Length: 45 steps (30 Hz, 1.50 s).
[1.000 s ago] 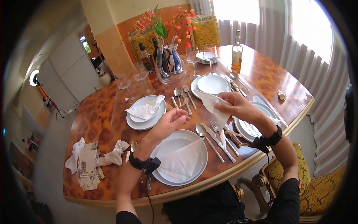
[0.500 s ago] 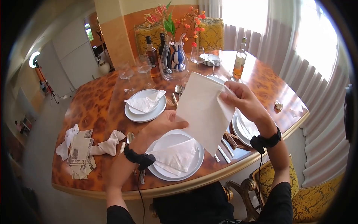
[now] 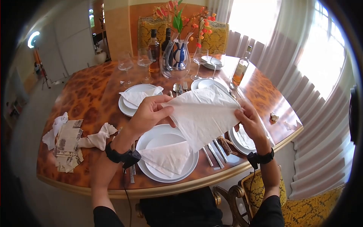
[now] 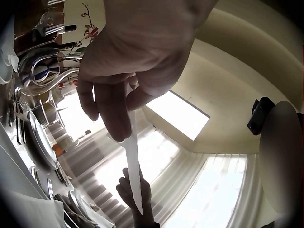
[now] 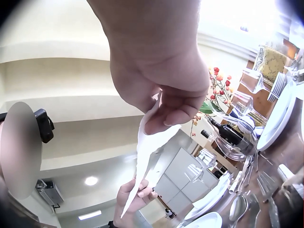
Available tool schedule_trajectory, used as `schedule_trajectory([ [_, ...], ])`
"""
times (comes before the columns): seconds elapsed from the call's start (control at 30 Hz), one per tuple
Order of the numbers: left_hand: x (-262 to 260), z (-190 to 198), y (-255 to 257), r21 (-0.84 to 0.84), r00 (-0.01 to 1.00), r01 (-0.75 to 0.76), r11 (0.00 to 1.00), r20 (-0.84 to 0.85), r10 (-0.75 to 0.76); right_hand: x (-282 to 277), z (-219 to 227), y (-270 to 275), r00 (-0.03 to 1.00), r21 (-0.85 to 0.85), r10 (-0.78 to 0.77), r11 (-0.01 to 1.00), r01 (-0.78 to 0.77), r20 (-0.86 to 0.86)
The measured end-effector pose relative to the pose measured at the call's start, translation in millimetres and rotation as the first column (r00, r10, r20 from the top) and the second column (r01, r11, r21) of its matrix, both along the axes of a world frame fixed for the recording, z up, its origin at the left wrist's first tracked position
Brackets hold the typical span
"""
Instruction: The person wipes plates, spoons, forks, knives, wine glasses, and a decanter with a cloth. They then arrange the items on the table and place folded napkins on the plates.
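Note:
A white napkin [image 3: 206, 115] is stretched between both hands above the table, its lower corner hanging beside the nearest plate. My left hand [image 3: 153, 111] pinches its left corner between thumb and fingers. At the other side, my right hand [image 3: 249, 118] pinches the right part of the cloth. Seen edge-on, the napkin [image 4: 133, 166] hangs from the left hand [image 4: 137, 71] in the left wrist view; the right wrist view shows the cloth [image 5: 145, 147] held in the right hand [image 5: 164, 80]. Below lies a folded napkin [image 3: 168, 157] on the near plate [image 3: 143, 166].
Torn paper pieces [image 3: 68, 142] and a crumpled cloth [image 3: 99, 138] lie at the left. Stemmed glasses [image 3: 145, 58], a glass decanter [image 3: 165, 68], bottles [image 3: 154, 49] and stacked small plates [image 3: 211, 66] stand farther back. Another bottle [image 3: 241, 68] stands back right; cutlery [image 3: 215, 156] lies beside the near plate.
The napkin, earlier hanging from my right hand alone, has been spread out and is now a triangle. My left hand has taken hold of its left corner. The head view has shifted.

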<state>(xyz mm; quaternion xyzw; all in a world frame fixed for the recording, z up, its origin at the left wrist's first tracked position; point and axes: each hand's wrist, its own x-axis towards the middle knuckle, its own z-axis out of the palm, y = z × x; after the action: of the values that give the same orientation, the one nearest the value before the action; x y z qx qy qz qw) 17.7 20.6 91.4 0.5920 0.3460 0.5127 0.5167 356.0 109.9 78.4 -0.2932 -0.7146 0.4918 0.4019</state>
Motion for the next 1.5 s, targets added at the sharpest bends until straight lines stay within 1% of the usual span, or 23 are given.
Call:
schedule_trajectory([
  [0.07, -0.8, 3.1, -4.1, 0.031, 1.0, 0.0, 1.0, 0.01, 0.0, 9.5, -18.5, 8.2, 0.971, -0.06, 0.178, 0.98, -0.189, -0.159],
  [0.1, -1.6, 3.3, -5.4, 0.152, 0.998, -0.037, 0.988, -0.047, 0.045, 10.1, -28.1, 13.0, 0.972, -0.061, 0.176, 0.98, -0.187, -0.159],
  [0.13, -2.9, 3.8, -6.8, 0.272, 0.99, -0.067, 0.96, -0.099, 0.097, 9.9, -37.9, 18.1, 0.943, -0.019, 0.275, 0.959, -0.284, -0.19],
  [0.17, -4.9, 4.9, -8.5, 0.271, 0.99, -0.066, 0.96, -0.102, 0.096, 9.9, -42.6, 20.1, 0.903, 0.026, 0.372, 0.927, -0.375, -0.217],
  [0.3, -14.1, 9.2, -9.9, 0.353, 0.979, -0.03, 0.935, -0.18, 0.1, 9.0, -43.1, 24.0, 0.868, 0.012, 0.478, 0.877, -0.481, -0.136],
  [0.33, -15.6, 9.5, -9.4, 0.409, 0.978, -0.008, 0.913, -0.188, 0.093, 6.4, -37.1, 27.4, 0.884, 0.202, 0.466, 0.862, -0.464, 0.041],
  [0.37, -15.4, 11.3, -11.4, 0.407, 0.977, -0.008, 0.914, -0.19, 0.093, 1.6, -32.2, 24.3, 0.884, 0.201, 0.467, 0.863, -0.464, 0.038],
  [0.43, -11.7, 17.6, -18.0, 0.515, 0.866, 0.036, 0.856, -0.443, 0.231, -14.6, -22.5, 12.6, 0.943, 0.259, 0.324, 0.907, -0.333, 0.077],
  [0.5, 1.8, 18.9, -24.9, 0.5, 0.901, 0.067, 0.863, -0.403, 0.164, -30.3, -14.8, 7.5, 0.936, 0.298, 0.323, 0.888, -0.35, 0.137],
  [0.57, 8.0, 17.7, -27.2, 0.484, 0.927, 0.099, 0.869, -0.362, 0.096, -52.6, -8.7, -2.3, 0.903, 0.37, 0.355, 0.827, -0.423, 0.24],
  [0.63, 7.7, 16.5, -26.1, 0.57, 0.876, 0.207, 0.795, -0.47, 0.109, -72.8, -3.5, -11.8, 0.875, 0.374, 0.404, 0.793, -0.48, 0.267],
  [0.7, 7.3, 18.9, -28.2, 0.543, 0.866, 0.236, 0.806, -0.494, 0.079, -90.8, -2.3, -21.1, 0.792, 0.368, 0.493, 0.704, -0.607, 0.361],
  [0.77, 6.4, 20.8, -29.9, 0.509, 0.866, 0.29, 0.811, -0.501, 0.005, -99.9, -0.9, -30.4, 0.79, 0.352, 0.503, 0.711, -0.609, 0.35],
  [0.83, 3.2, 20.2, -27.9, 0.522, 0.854, 0.306, 0.796, -0.52, 0.013, -106.7, -5.8, -28.5, 0.721, 0.284, 0.531, 0.68, -0.676, 0.445],
  [0.9, 2.8, 19.4, -29.8, 0.544, 0.847, 0.312, 0.779, -0.53, 0.031, -109.2, -11.5, -31.0, 0.742, 0.289, 0.522, 0.698, -0.655, 0.419],
  [0.97, 10.5, 19.7, -33.6, 0.353, 0.977, 0.041, 0.935, -0.211, 0.036, -106.3, -11.3, -32.3, 0.815, 0.027, 0.481, 0.856, -0.516, 0.325],
  [1.0, 12.0, 16.8, -30.1, 0.377, 0.992, 0.015, 0.926, -0.124, 0.035, -106.6, -9.2, -34.3, 0.807, 0.025, 0.483, 0.853, -0.522, 0.34],
  [1.03, 11.3, 12.5, -26.9, 0.386, 0.993, 0.006, 0.923, -0.108, 0.039, -106.3, -5.3, -37.3, 0.875, 0.026, 0.433, 0.893, -0.449, 0.214],
  [1.1, 15.6, 6.3, -22.6, 0.556, 0.952, -0.111, 0.823, -0.179, 0.25, -103.1, 2.9, -40.7, 0.956, 0.002, 0.289, 0.957, -0.29, -0.049],
  [1.17, 22.6, 3.5, -23.1, 0.605, 0.929, -0.173, 0.777, -0.161, 0.333, -96.9, 4.5, -37.2, 0.966, 0.045, 0.257, 0.966, -0.256, -0.027],
  [1.23, 25.6, 4.0, -25.3, 0.575, 0.846, -0.148, 0.804, -0.347, 0.404, -95.7, 3.4, -39.0, 0.977, 0.067, 0.177, 0.983, -0.169, -0.123],
  [1.37, 27.3, 8.4, -29.1, 0.691, 0.728, -0.103, 0.715, -0.438, 0.528, -93.8, -4.3, -40.5, 0.972, 0.145, 0.188, 0.975, -0.168, -0.137],
  [1.5, 25.7, 4.3, -25.0, 0.742, 0.739, -0.125, 0.658, -0.373, 0.561, -92.8, -2.5, -43.9, 0.972, 0.158, 0.2, 0.971, -0.18, -0.121],
])
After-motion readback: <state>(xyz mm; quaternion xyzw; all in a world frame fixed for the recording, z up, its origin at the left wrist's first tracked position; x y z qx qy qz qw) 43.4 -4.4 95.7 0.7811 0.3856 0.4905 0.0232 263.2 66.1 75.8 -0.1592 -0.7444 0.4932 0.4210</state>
